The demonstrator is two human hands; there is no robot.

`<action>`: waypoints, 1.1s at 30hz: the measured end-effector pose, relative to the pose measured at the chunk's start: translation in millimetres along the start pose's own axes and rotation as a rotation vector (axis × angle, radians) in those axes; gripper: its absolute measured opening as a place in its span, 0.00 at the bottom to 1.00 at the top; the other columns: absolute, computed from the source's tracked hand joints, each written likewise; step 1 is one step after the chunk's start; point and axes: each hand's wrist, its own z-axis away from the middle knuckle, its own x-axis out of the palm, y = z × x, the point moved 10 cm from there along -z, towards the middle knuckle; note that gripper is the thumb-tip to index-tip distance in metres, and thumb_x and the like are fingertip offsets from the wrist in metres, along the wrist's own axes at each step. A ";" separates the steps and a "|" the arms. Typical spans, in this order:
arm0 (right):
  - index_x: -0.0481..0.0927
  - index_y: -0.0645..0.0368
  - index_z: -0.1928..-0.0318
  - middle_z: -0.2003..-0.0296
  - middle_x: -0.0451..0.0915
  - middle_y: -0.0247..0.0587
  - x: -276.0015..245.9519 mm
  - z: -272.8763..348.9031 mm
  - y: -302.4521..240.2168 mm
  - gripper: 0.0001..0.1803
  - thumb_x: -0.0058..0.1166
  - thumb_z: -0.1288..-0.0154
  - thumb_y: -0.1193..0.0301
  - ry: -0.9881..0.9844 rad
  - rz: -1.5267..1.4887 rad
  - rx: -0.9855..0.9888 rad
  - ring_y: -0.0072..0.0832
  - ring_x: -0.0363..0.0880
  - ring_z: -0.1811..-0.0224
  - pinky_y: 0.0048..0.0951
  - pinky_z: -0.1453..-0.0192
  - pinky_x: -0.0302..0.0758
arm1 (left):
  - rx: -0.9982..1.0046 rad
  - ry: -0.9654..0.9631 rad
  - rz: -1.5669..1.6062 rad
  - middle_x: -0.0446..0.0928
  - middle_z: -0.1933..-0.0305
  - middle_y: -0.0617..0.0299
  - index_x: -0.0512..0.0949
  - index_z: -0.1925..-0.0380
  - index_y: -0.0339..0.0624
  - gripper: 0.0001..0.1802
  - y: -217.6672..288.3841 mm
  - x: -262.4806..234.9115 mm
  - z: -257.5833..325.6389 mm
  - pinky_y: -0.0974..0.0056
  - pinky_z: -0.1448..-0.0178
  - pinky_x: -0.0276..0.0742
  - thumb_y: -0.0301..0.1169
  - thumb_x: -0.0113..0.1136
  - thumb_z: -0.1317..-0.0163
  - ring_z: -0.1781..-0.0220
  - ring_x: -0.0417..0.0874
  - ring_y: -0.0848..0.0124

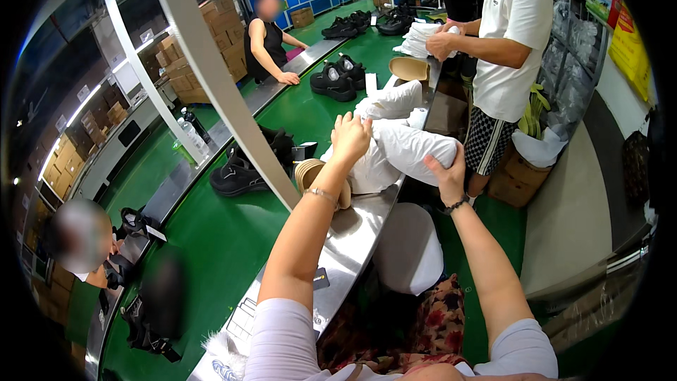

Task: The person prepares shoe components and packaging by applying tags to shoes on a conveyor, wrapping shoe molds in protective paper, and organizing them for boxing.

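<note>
Two hands on one white stuffed bag point(395, 152): left hand point(350, 135) laid over its top, fingers curled down onto the fabric; right hand point(447, 173) cupped under its near end, fingers closed against it. Bag lying across the steel edge point(352, 233) of the green conveyor belt point(218, 240). Just beside the left wrist, a tan insole point(308, 173). Farther along the belt, black shoes point(333, 81) in pairs. Behind the bag, more white bundles point(391, 101). At the right, a person in a white shirt point(511, 35) holding another white bundle.
</note>
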 end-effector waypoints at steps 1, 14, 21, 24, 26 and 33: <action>0.63 0.64 0.48 0.55 0.69 0.37 8.1 -4.7 7.7 0.36 0.70 0.53 0.65 -0.006 0.028 -0.028 0.24 0.68 0.52 0.25 0.45 0.65 | -0.199 -0.371 0.045 0.68 0.42 0.39 0.76 0.54 0.32 0.34 -30.3 42.1 -9.0 0.50 0.35 0.60 0.55 0.38 0.35 0.35 0.61 0.42; 0.56 0.60 0.41 0.50 0.69 0.54 91.1 -13.4 75.1 0.46 0.70 0.56 0.59 -0.220 0.334 -0.033 0.42 0.69 0.46 0.36 0.43 0.68 | -0.725 -0.353 0.385 0.77 0.58 0.40 0.75 0.60 0.22 0.42 -105.2 75.8 -8.1 0.59 0.54 0.76 0.61 0.42 0.39 0.58 0.81 0.56; 0.52 0.61 0.40 0.46 0.65 0.60 99.8 -13.2 79.7 0.50 0.69 0.56 0.55 -0.269 0.521 -0.063 0.50 0.66 0.43 0.41 0.41 0.66 | -0.751 -0.392 0.232 0.77 0.57 0.45 0.75 0.52 0.37 0.24 -135.7 109.1 -2.0 0.57 0.63 0.77 0.47 0.43 0.33 0.62 0.81 0.55; 0.52 0.61 0.41 0.47 0.65 0.61 94.6 -6.4 88.6 0.50 0.69 0.56 0.53 -0.275 0.505 -0.004 0.50 0.66 0.43 0.41 0.41 0.66 | -0.868 -0.435 0.291 0.76 0.52 0.46 0.75 0.51 0.40 0.23 -132.4 114.6 7.3 0.57 0.56 0.76 0.47 0.43 0.33 0.56 0.78 0.52; 0.52 0.62 0.42 0.46 0.64 0.61 88.0 -1.4 96.3 0.50 0.69 0.56 0.53 -0.288 0.476 0.089 0.51 0.66 0.43 0.41 0.41 0.66 | -0.835 -0.414 0.262 0.74 0.49 0.44 0.75 0.50 0.41 0.24 -119.8 110.0 10.3 0.55 0.49 0.71 0.47 0.43 0.33 0.49 0.75 0.50; 0.49 0.64 0.38 0.42 0.60 0.63 91.3 1.1 95.0 0.56 0.68 0.57 0.48 -0.333 0.490 0.039 0.51 0.61 0.38 0.41 0.36 0.62 | -0.691 -0.399 0.193 0.68 0.43 0.39 0.71 0.46 0.40 0.28 -123.8 99.3 7.3 0.49 0.37 0.60 0.50 0.42 0.34 0.40 0.67 0.45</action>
